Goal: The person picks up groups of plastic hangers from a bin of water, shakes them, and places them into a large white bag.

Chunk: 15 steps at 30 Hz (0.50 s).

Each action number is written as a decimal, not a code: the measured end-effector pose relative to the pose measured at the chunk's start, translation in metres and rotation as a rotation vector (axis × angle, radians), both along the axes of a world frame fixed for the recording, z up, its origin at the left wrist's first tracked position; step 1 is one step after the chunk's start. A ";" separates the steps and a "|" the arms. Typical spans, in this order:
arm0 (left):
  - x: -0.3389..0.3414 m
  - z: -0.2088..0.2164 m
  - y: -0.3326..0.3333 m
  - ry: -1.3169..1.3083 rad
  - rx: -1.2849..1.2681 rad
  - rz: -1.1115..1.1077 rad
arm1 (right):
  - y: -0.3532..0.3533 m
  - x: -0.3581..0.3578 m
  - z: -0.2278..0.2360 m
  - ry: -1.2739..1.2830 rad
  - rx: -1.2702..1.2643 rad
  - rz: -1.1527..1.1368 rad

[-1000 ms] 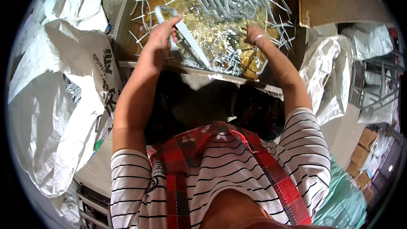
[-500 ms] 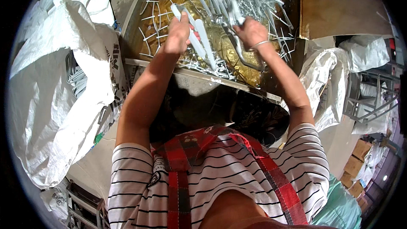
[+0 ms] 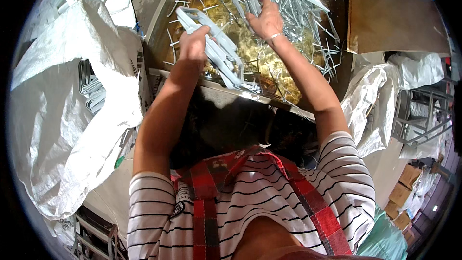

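Several long, narrow grey loop-shaped frames [image 3: 222, 57] lie bundled at a slant in my left hand [image 3: 194, 43], which is closed around them. They are over the near left part of a wide shallow tank of water [image 3: 161, 31]. My right hand [image 3: 266, 21] is at the near left side of a heap of similar grey frames [image 3: 288, 7] in the water. Its thumb and fingers are apart, against or just above the heap's pieces. The fingertips are partly hidden, and I see nothing held there. Thin white branching plastic strips [image 3: 173, 45] float along the left side.
A large white woven sack [image 3: 48, 130] at the left holds stacked grey frames [image 3: 90, 86]. Right of the tank are a brown board [image 3: 394, 17] and another white sack [image 3: 370, 101]. Cardboard boxes [image 3: 402, 190] and metal racks stand farther right. The tank's near rim [image 3: 211, 85] crosses before me.
My right hand has let go of the grey frame it held and moved left and up to the heap. The bundle in my left hand now includes a wider loop-shaped frame and has shifted slightly.
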<state>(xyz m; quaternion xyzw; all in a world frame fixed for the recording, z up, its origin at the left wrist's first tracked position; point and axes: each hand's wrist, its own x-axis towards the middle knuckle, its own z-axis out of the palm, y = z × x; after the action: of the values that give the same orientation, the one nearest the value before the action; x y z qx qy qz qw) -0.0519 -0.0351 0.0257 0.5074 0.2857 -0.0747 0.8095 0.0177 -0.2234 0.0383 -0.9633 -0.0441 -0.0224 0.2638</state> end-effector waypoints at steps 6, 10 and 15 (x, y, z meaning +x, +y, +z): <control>-0.005 0.018 0.004 -0.120 0.137 0.253 | 0.030 0.056 -0.098 0.018 -0.406 -0.132; -0.007 0.025 0.009 -0.035 0.141 0.315 | 0.056 0.075 -0.146 0.027 -0.623 -0.137; -0.011 0.035 0.010 -0.014 0.101 0.241 | 0.015 0.091 -0.178 0.043 -0.532 -0.239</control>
<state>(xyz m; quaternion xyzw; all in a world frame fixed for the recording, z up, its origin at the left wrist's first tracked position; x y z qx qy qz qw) -0.0633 -0.0250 0.0611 0.5099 0.3423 0.0412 0.7882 0.1089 -0.2083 -0.1400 -0.9973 0.0710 -0.0207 -0.0017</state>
